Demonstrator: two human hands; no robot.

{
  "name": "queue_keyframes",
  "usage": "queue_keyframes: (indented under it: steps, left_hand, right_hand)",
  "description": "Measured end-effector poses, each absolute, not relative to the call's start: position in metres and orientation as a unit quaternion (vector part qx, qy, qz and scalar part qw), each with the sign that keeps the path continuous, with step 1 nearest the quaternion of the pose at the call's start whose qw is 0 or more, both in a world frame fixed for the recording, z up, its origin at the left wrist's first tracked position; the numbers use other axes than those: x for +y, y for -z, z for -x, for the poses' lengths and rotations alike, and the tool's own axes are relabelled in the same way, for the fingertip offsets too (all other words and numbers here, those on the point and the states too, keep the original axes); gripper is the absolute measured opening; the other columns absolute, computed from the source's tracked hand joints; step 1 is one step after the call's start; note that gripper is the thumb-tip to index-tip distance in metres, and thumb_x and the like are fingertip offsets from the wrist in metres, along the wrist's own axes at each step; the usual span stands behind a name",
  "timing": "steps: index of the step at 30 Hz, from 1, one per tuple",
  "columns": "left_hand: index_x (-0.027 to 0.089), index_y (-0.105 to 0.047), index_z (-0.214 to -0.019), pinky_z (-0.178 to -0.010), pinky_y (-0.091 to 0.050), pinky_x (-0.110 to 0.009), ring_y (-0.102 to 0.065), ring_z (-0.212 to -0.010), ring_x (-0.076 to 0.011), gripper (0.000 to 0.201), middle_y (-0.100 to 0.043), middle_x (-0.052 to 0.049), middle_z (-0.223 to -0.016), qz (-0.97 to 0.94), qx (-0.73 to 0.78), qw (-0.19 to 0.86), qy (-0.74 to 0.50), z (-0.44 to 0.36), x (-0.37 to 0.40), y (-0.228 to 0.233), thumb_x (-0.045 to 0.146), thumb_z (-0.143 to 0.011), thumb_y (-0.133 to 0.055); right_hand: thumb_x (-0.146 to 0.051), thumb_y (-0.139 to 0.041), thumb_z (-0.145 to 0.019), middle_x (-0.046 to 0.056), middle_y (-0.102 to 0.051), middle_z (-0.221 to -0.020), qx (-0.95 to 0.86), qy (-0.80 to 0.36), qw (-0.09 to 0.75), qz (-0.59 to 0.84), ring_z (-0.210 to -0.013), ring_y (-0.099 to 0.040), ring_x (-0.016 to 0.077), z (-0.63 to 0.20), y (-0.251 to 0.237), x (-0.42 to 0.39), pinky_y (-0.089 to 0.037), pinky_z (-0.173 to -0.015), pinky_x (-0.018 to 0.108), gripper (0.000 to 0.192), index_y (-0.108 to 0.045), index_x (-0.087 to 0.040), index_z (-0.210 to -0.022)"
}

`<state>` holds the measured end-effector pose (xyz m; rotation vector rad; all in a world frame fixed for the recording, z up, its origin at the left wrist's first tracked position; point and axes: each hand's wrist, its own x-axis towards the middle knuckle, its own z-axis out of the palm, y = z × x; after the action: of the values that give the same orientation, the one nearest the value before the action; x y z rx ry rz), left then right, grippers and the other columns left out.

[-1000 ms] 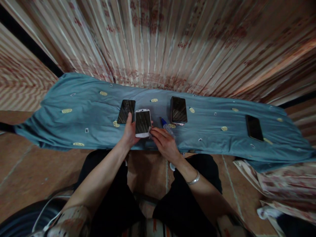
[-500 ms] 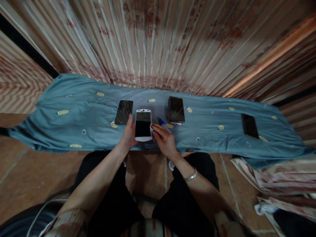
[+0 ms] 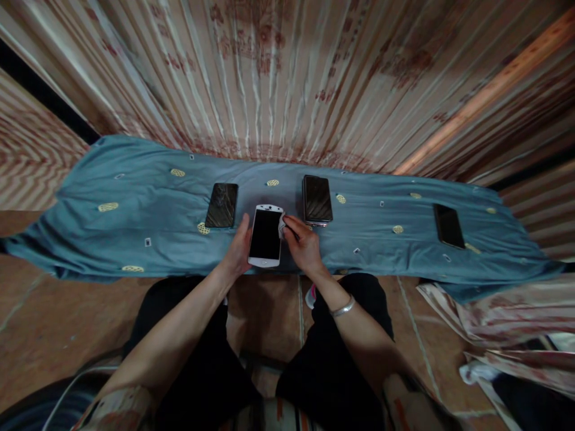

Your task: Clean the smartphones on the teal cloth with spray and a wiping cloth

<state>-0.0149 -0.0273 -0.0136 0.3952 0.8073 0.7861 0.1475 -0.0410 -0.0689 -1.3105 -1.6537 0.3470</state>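
A white smartphone (image 3: 265, 236) with a dark screen is held above the front edge of the cloth-covered table. My left hand (image 3: 239, 248) grips it by its left side, thumb along the edge. My right hand (image 3: 305, 244) is closed on a small piece of white cloth (image 3: 281, 227), pressed against the phone's upper right edge. It may be cloth or tissue; its material is hard to make out. Just left of the held phone lies a black smartphone (image 3: 221, 205). Behind my right hand sits a stack of dark smartphones (image 3: 317, 199).
Another dark phone (image 3: 448, 225) lies toward the right end of the table. A blue patterned cloth (image 3: 381, 239) covers the table. Pleated, flowered curtains (image 3: 278, 90) hang behind it. My knees are under the front edge, over a tiled floor (image 3: 265, 305).
The white phone has tilted and come slightly nearer to me. My right hand has moved the white cloth up along the phone's right edge. The blue-capped item beside it is now hidden.
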Motion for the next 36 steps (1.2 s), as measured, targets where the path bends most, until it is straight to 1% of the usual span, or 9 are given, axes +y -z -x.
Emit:
queue_keyframes:
  steps: [3,7,10,15,23,25,28,31,36]
  left_hand:
    - [0.013,-0.067,-0.128,-0.076,-0.06,-0.039,-0.076,-0.079,-0.0264,0.073,-0.078,-0.013,-0.087,-0.2,0.384,0.829,-0.355,0.013,-0.03,0.012,0.059,-0.102,-0.018]
    - [0.013,-0.065,-0.129,-0.068,-0.06,-0.036,-0.073,-0.067,-0.0233,0.07,-0.077,-0.011,-0.082,-0.215,0.398,0.82,-0.35,0.01,-0.033,0.013,0.057,-0.103,-0.017]
    - [0.013,-0.065,-0.129,-0.068,-0.061,-0.036,-0.074,-0.071,-0.024,0.069,-0.078,-0.013,-0.086,-0.224,0.402,0.822,-0.334,0.01,-0.034,0.016,0.058,-0.102,-0.02]
    - [0.014,-0.067,-0.129,-0.075,-0.061,-0.038,-0.076,-0.079,-0.0266,0.066,-0.078,-0.013,-0.09,-0.233,0.407,0.825,-0.315,0.008,-0.038,0.022,0.059,-0.102,-0.027]
    - [0.014,-0.072,-0.121,-0.072,-0.06,-0.038,-0.075,-0.076,-0.0265,0.056,-0.078,-0.011,-0.082,-0.245,0.43,0.808,-0.319,0.003,-0.042,0.034,0.051,-0.103,-0.034]
    - [0.014,-0.072,-0.12,-0.072,-0.06,-0.038,-0.075,-0.076,-0.0272,0.056,-0.078,-0.011,-0.08,-0.247,0.417,0.81,-0.33,0.005,-0.041,0.037,0.054,-0.101,-0.038]
    - [0.012,-0.073,-0.119,-0.068,-0.059,-0.038,-0.075,-0.072,-0.0289,0.062,-0.077,-0.013,-0.075,-0.26,0.417,0.811,-0.318,0.009,-0.039,0.039,0.061,-0.098,-0.041]
    - [0.011,-0.074,-0.116,-0.066,-0.058,-0.037,-0.075,-0.072,-0.0292,0.063,-0.076,-0.013,-0.073,-0.267,0.426,0.808,-0.308,0.009,-0.04,0.038,0.061,-0.098,-0.04]
    - [0.013,-0.075,-0.114,-0.074,-0.058,-0.04,-0.076,-0.082,-0.0307,0.054,-0.077,-0.012,-0.075,-0.231,0.439,0.812,-0.309,0.006,-0.043,0.04,0.054,-0.1,-0.043]
  right_hand:
    - [-0.023,-0.049,-0.099,0.014,-0.071,-0.13,-0.683,-0.125,0.464,0.55,-0.124,-0.065,0.0232,-0.151,0.068,-0.038,-0.051,-0.11,0.041,0.033,-0.069,-0.017,-0.124]
    - [-0.02,-0.045,-0.099,0.014,-0.07,-0.13,-0.701,-0.083,0.445,0.551,-0.124,-0.064,0.023,-0.154,0.067,-0.036,-0.05,-0.109,0.041,0.036,-0.067,-0.017,-0.127]
    - [-0.019,-0.043,-0.1,0.016,-0.07,-0.128,-0.715,-0.059,0.433,0.545,-0.121,-0.064,0.0238,-0.154,0.066,-0.035,-0.05,-0.108,0.042,0.036,-0.068,-0.014,-0.126]
    - [-0.015,-0.04,-0.1,0.015,-0.071,-0.126,-0.734,-0.042,0.42,0.532,-0.119,-0.063,0.0237,-0.153,0.065,-0.033,-0.05,-0.106,0.042,0.038,-0.068,-0.014,-0.125]
    - [-0.009,-0.038,-0.098,0.012,-0.071,-0.125,-0.768,-0.036,0.391,0.506,-0.119,-0.063,0.024,-0.146,0.06,-0.031,-0.049,-0.108,0.044,0.042,-0.068,-0.016,-0.126]
    - [-0.01,-0.038,-0.098,0.013,-0.071,-0.125,-0.772,-0.043,0.393,0.498,-0.119,-0.063,0.0239,-0.148,0.059,-0.03,-0.05,-0.107,0.044,0.042,-0.067,-0.015,-0.127]
    - [-0.012,-0.038,-0.1,0.012,-0.071,-0.125,-0.766,-0.052,0.396,0.504,-0.118,-0.063,0.0234,-0.151,0.058,-0.029,-0.051,-0.106,0.043,0.04,-0.067,-0.016,-0.128]
    - [-0.012,-0.038,-0.1,0.012,-0.071,-0.126,-0.763,-0.05,0.394,0.511,-0.12,-0.063,0.0228,-0.152,0.058,-0.031,-0.051,-0.107,0.043,0.042,-0.066,-0.018,-0.13]
    - [-0.007,-0.036,-0.098,0.013,-0.069,-0.13,-0.794,-0.03,0.358,0.489,-0.123,-0.06,0.0235,-0.15,0.056,-0.034,-0.049,-0.11,0.042,0.046,-0.065,-0.013,-0.132]
